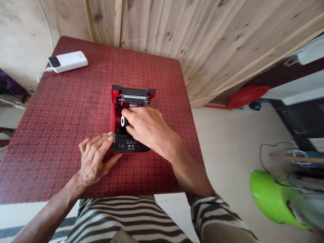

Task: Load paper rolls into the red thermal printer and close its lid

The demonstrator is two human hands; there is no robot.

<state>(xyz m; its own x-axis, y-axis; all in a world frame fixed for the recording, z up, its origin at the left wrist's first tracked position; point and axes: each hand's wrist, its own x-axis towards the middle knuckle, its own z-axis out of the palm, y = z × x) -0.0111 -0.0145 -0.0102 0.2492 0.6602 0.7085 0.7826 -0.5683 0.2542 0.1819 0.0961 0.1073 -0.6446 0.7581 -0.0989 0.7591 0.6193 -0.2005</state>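
Observation:
A small red-and-black portable printer (130,146) stands on the red patterned table with its lid (134,91) raised at the far side. My right hand (149,126) reaches over the open compartment. Its thumb and fingers are closed around a small roll (123,121), whose white ring-shaped end faces left and whose side looks dark. The rest of the roll is hidden by the hand. My left hand (95,155) grips the near left corner of the printer, fingers on the top edge and thumb along the front. Buttons and small printed labels show on the black front panel.
A white power bank (68,61) with a cable lies at the table's (83,98) far left. A wooden plank wall (162,30) rises behind. On the floor to the right are a red basin (248,96) and a green plastic item (270,197) with cables around it.

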